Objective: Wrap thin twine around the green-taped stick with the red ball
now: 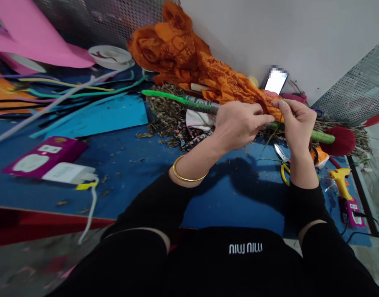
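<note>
A long wrapped rod lies slantwise across the upper middle, with a silver-and-green patterned section point(202, 104), a bright green flat tip point(161, 95) at its left end, a green-wound section point(322, 137) and a dark red round head point(339, 141) at its right end. My left hand point(235, 123) is closed around its middle, index finger stretched along it. Just to the right, my right hand point(297, 119) pinches a thin green strand point(272, 134), whose loose end hangs below the rod. Orange patterned cloth point(233, 80) lies directly behind both hands.
Scissors point(281, 153) with yellow handles lie below the right wrist. A yellow glue gun point(342, 181) and a purple power strip point(356, 212) are at the right edge. Dried plant bits point(164, 111), a blue sheet point(115, 115), another purple power strip point(50, 154) and a lit phone point(275, 81) lie around.
</note>
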Motion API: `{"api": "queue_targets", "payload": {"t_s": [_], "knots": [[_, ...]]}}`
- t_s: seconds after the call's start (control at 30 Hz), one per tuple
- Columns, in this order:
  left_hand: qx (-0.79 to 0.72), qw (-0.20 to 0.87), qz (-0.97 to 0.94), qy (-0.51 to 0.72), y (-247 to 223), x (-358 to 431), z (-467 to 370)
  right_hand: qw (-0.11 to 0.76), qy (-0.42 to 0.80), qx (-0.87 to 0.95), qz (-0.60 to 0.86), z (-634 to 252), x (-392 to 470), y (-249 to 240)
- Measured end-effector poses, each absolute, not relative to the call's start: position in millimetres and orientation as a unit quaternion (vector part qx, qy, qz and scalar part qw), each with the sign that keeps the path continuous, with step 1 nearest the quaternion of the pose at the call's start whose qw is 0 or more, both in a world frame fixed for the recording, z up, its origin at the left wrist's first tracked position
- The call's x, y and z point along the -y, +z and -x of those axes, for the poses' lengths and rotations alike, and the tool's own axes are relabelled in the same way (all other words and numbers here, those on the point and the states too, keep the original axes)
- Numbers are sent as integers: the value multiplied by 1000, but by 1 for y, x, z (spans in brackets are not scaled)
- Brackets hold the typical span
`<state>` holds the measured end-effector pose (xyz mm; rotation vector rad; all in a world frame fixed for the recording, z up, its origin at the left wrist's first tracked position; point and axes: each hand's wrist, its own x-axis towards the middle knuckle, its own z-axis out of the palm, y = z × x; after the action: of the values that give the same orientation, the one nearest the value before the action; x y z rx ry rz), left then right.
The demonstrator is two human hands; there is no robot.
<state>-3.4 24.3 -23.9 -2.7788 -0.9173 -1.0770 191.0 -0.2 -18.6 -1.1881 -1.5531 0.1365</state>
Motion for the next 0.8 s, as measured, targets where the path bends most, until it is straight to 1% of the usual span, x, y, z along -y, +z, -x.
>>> {"api": "queue_targets", "payload": {"t_s": [0.1, 0.2, 0.37, 0.47, 0.57, 0.67, 0.8], "knots": [[293, 19, 889, -350, -26, -25, 2, 562, 76, 655, 500, -189, 0, -18], [295, 31, 889, -348, -27, -28, 5, 567, 124, 652, 488, -191, 4, -11], [313, 25, 874, -370, -22, -34, 18, 568, 254, 632, 461, -219, 26, 18], [341, 9, 861, -377, -14, -37, 27, 593, 287, 577, 483, -245, 45, 38], [374, 1, 844, -384, -5, -40, 38, 643, 238, 532, 497, -272, 58, 50], [403, -10, 830, -386, 1, -44, 50, 699, 124, 477, 518, -302, 57, 50], [402, -39, 833, -378, 5, -48, 64, 711, -34, 378, 592, -347, 37, 40]]}}
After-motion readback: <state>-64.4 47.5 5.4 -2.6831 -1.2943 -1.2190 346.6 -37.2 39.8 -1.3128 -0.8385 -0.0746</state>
